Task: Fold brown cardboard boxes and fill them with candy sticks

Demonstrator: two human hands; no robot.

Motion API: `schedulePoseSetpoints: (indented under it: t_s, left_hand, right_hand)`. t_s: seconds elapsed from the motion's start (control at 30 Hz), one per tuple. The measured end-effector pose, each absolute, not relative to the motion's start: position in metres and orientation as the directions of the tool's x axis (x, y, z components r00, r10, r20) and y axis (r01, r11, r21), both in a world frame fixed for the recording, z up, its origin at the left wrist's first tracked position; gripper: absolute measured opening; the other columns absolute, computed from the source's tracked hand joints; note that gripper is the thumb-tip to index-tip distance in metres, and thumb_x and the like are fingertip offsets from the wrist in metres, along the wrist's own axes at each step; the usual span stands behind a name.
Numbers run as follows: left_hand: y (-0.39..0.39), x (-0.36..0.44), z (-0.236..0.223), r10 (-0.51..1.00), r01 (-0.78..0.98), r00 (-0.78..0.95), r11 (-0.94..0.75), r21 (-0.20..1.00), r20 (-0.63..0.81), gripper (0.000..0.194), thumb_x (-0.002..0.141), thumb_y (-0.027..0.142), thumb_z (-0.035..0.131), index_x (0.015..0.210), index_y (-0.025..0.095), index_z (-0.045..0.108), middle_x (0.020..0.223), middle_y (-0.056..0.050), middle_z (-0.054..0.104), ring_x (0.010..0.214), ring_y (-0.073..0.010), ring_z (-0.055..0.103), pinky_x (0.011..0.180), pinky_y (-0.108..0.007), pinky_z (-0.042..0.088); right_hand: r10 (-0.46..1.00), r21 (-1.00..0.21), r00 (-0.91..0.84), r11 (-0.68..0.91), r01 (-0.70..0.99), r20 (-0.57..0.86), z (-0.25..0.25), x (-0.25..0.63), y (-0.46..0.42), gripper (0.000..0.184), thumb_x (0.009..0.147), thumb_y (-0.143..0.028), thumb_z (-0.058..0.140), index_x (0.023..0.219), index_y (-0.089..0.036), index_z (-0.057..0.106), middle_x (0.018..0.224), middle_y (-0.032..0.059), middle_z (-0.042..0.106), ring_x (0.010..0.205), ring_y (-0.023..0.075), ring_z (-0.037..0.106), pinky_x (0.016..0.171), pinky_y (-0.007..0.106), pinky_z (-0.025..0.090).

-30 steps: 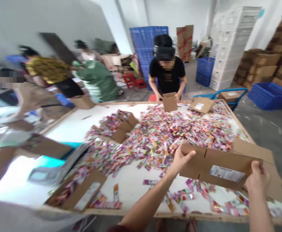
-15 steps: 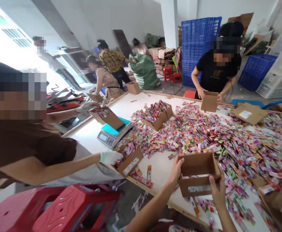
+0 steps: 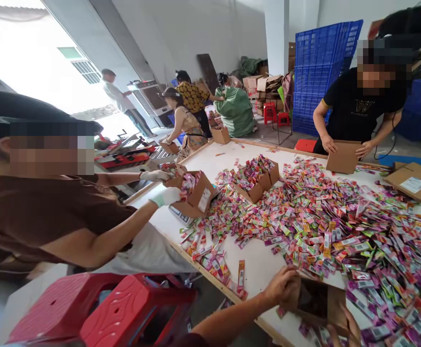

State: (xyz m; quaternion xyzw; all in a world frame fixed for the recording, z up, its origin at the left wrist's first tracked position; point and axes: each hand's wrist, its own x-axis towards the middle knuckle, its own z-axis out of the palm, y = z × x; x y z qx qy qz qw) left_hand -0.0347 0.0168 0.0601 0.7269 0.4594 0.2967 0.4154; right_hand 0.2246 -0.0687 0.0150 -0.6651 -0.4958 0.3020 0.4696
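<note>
Low at the right of the head view, an open cardboard box (image 3: 335,301) is between my hands, its dark inside facing up toward me. My left hand (image 3: 282,285) is closed on the box's left edge. At the near right corner, my right hand (image 3: 346,331) has its fingers on the cardboard; the picture's bottom edge cuts it off. Around the box lies a wide heap of small colourful packets (image 3: 376,260), some of them also beneath its near side.
A gloved co-worker (image 3: 98,226) tips a packet-filled box (image 3: 198,195) beside a scale (image 3: 181,215). Across the white table (image 3: 264,270), another person (image 3: 365,106) holds a carton (image 3: 343,156). Packet-filled boxes (image 3: 257,190) stand mid-table. Red stools (image 3: 124,308) are at lower left.
My view has swung left, so the scene sits further right. My box has turned and tilted in my hands. The gloved co-worker's box has been lifted toward the scale.
</note>
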Motion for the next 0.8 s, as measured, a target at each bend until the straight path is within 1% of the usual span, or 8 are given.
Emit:
schedulePoseSetpoints:
  t_s: [0.1, 0.23, 0.3, 0.37, 0.47, 0.57, 0.7, 0.8]
  left_hand:
    - [0.014, -0.061, 0.085, 0.797, 0.355, 0.6, -0.349, 0.867, 0.075, 0.043, 0.092, 0.042, 0.057, 0.132, 0.038, 0.074, 0.152, -0.005, 0.062, 0.148, -0.0369, 0.049, 0.124, -0.053, 0.039]
    - [0.013, -0.061, 0.095, 0.902, 0.282, 0.427, -0.063, 0.957, -0.067, 0.051, 0.093, 0.064, 0.051, 0.109, 0.028, 0.083, 0.146, -0.012, 0.065, 0.144, -0.0402, 0.053, 0.121, -0.059, 0.038]
    - [0.014, -0.046, 0.085, 0.953, 0.257, 0.266, 0.074, 0.964, -0.144, 0.056, 0.086, 0.073, 0.058, 0.096, 0.022, 0.08, 0.143, -0.016, 0.064, 0.14, -0.0404, 0.054, 0.118, -0.058, 0.039]
    - [0.015, -0.028, 0.071, 0.969, 0.216, 0.174, 0.134, 0.967, -0.174, 0.059, 0.074, 0.071, 0.073, 0.102, 0.02, 0.073, 0.139, -0.017, 0.062, 0.135, -0.0383, 0.054, 0.116, -0.055, 0.041]
    - [0.019, -0.01, 0.054, 0.931, 0.079, 0.17, 0.314, 0.946, -0.323, 0.068, 0.067, 0.058, 0.082, 0.121, 0.022, 0.059, 0.119, -0.009, 0.065, 0.112, -0.0296, 0.062, 0.098, -0.044, 0.053]
    - [0.029, 0.001, 0.049, 0.887, 0.038, 0.128, 0.443, 0.896, -0.444, 0.055, 0.067, 0.038, 0.082, 0.113, 0.023, 0.056, 0.098, -0.001, 0.063, 0.091, -0.0215, 0.062, 0.083, -0.034, 0.053]
    - [0.041, 0.015, 0.057, 0.929, 0.385, -0.089, 0.364, 0.848, -0.358, 0.027, 0.069, 0.015, 0.076, 0.086, 0.022, 0.057, 0.087, 0.0, 0.063, 0.092, -0.0228, 0.061, 0.098, -0.042, 0.048]
    - [0.042, 0.025, 0.071, 0.976, 0.688, 0.031, 0.137, 0.712, -0.217, 0.01, 0.083, 0.021, 0.069, 0.092, 0.022, 0.066, 0.097, -0.007, 0.069, 0.105, -0.0289, 0.063, 0.113, -0.054, 0.037]
  right_hand:
    - [0.898, -0.917, 0.431, -0.091, 0.39, 0.094, 0.011, 0.207, -0.066, 0.067, 0.065, -0.073, 0.07, 0.128, -0.048, 0.068, 0.114, 0.0091, 0.071, 0.124, 0.0467, 0.064, 0.086, 0.063, 0.06]
    - [0.854, -0.916, 0.519, -0.186, 0.355, 0.028, 0.013, 0.198, -0.054, 0.09, 0.076, -0.078, 0.06, 0.152, -0.033, 0.045, 0.131, 0.0118, 0.065, 0.125, 0.0417, 0.063, 0.095, 0.058, 0.058]
    - [0.874, -0.909, 0.482, -0.247, 0.335, -0.059, 0.017, 0.205, -0.045, 0.094, 0.078, -0.079, 0.058, 0.151, -0.022, 0.043, 0.137, 0.0162, 0.062, 0.129, 0.0399, 0.059, 0.104, 0.054, 0.054]
    - [0.893, -0.889, 0.423, -0.311, 0.336, -0.153, 0.019, 0.218, -0.033, 0.094, 0.074, -0.08, 0.06, 0.143, -0.017, 0.049, 0.137, 0.0203, 0.06, 0.133, 0.0406, 0.055, 0.111, 0.054, 0.047]
    - [0.879, -0.846, 0.381, -0.418, 0.331, -0.286, 0.017, 0.237, -0.015, 0.084, 0.07, -0.079, 0.06, 0.129, -0.019, 0.057, 0.129, 0.019, 0.065, 0.129, 0.04, 0.058, 0.11, 0.053, 0.046]
    - [0.867, -0.835, 0.351, -0.461, 0.301, -0.353, 0.016, 0.24, 0.0, 0.072, 0.076, -0.072, 0.057, 0.126, -0.021, 0.055, 0.123, 0.0173, 0.068, 0.119, 0.036, 0.065, 0.1, 0.048, 0.053]
    - [0.84, -0.658, 0.411, -0.536, 0.528, -0.355, 0.029, 0.228, 0.012, 0.063, 0.085, -0.061, 0.055, 0.131, -0.018, 0.053, 0.124, 0.0202, 0.068, 0.114, 0.0378, 0.068, 0.092, 0.047, 0.054]
    - [0.818, -0.511, 0.429, -0.575, 0.639, -0.384, 0.038, 0.224, 0.012, 0.061, 0.093, -0.058, 0.047, 0.139, -0.019, 0.05, 0.129, 0.0217, 0.066, 0.11, 0.0393, 0.07, 0.087, 0.048, 0.053]
